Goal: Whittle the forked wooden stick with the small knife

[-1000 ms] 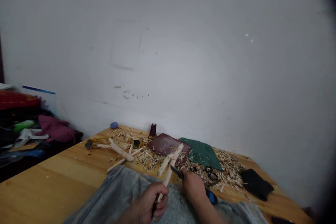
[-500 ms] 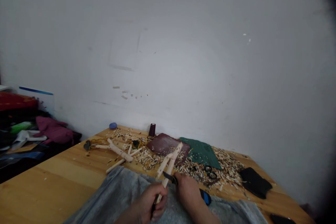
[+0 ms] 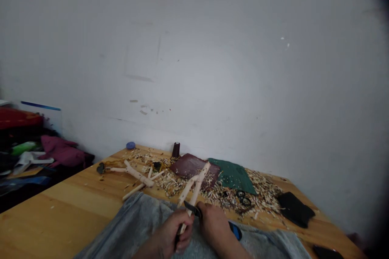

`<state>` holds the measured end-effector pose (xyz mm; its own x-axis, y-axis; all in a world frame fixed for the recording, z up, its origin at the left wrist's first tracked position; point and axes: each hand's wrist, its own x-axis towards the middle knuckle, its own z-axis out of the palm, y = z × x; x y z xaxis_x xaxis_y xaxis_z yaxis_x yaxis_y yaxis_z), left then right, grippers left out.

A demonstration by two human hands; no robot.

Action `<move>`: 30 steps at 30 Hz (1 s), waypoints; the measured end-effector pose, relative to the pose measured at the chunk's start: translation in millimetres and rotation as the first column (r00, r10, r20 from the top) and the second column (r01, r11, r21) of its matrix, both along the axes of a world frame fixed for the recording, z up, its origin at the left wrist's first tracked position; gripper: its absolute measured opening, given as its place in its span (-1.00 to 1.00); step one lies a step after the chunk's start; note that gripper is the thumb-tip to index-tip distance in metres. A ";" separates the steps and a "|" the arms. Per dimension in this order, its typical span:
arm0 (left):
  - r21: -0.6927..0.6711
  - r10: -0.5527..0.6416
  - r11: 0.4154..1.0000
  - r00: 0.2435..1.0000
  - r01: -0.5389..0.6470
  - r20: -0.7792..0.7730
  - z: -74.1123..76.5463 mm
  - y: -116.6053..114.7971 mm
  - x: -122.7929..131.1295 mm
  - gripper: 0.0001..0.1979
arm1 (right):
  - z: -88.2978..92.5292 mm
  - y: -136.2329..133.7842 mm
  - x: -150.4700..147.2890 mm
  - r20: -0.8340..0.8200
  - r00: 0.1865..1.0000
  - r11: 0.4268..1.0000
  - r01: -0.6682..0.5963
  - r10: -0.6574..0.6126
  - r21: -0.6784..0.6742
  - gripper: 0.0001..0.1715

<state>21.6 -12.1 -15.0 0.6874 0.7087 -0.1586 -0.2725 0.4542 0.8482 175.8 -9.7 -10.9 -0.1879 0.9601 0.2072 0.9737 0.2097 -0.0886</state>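
Forked stick was held up on the near side of the maroon sheet, its top end overlapping the sheet in view. Stem was gripped low in the closed left hand, presumably so the fork was steadied and wood above was left free for the blade. Knife was gripped in the right hand, fingers curled around the handle; blade was laid across the stem just above the left hand, tip near the side prong. Grey cloth was spread nearer than the maroon sheet, below both hands, likely as cover against chips.

Around the maroon sheet: green sheet just right, wood shavings heaped further right, apparent scissors near-right among them. Black pad was placed well right; spool was stood by the far-left corner; peeled sticks were left on its left side, out of the way. Blade clearance was judged tight: left hand and side prong close by.
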 end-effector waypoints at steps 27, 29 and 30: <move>0.067 0.022 0.998 0.999 -0.020 -0.024 0.0 -4.2 3.9 -0.88 | 0.0 27.1 40.7 -0.001 0.989 0.988 0.149 -0.149 0.029 -0.63; 0.072 0.024 0.997 0.999 -0.022 -0.023 -0.2 -4.7 4.0 -0.89 | 1.3 27.6 42.4 -0.001 0.989 0.989 0.147 -0.147 0.027 -0.63; 0.079 0.030 0.996 0.999 -0.029 -0.022 -0.4 -4.5 4.1 -0.89 | 1.5 25.6 39.5 -0.002 0.991 0.991 0.135 -0.135 0.026 -0.63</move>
<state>25.7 -16.6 -15.4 0.6627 0.7395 -0.1177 -0.2643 0.3781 0.8872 215.3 15.9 -9.4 -0.0572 0.9709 0.2324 0.9932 0.0790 -0.0856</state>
